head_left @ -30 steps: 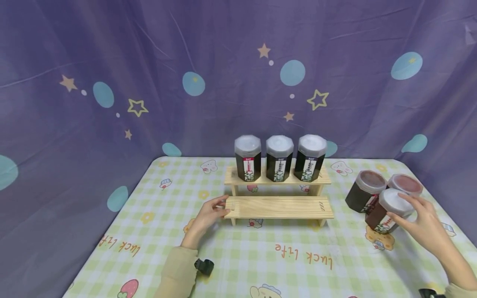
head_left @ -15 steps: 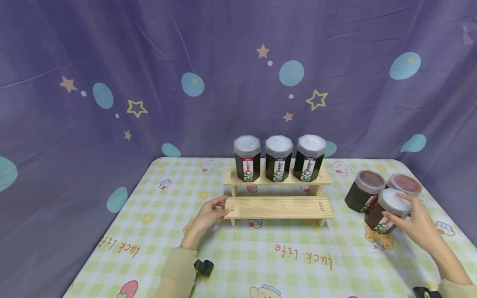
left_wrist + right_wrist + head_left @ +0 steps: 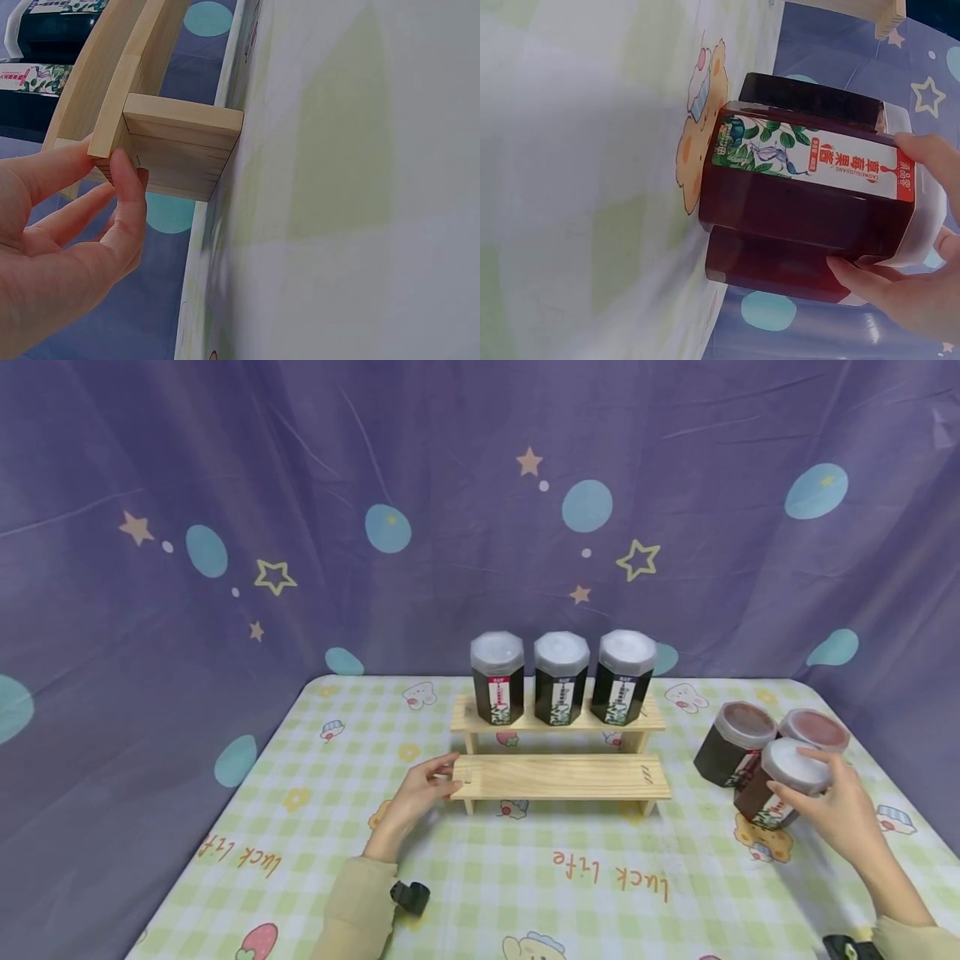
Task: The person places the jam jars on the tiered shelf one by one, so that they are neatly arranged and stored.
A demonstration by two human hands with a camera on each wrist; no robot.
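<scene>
At the right of the head view, my right hand grips the upper part of a dark red strawberry jam jar with a whitish lid. In the right wrist view, its fingers and thumb lie on opposite sides near the lid, and the jar stands on the cloth. My left hand pinches the left end of the lower board of a two-step wooden rack. Thumb and fingertip sit at the board's corner in the left wrist view.
Three dark lidded jars stand in a row on the upper step. Close behind the gripped jar are a dark jar and a reddish-lidded jar. A checked cloth covers the table; a purple curtain hangs behind.
My right wrist and forearm have shifted slightly left, with the fingers staying at the jar's lid. The jars, rack and left hand look the same.
</scene>
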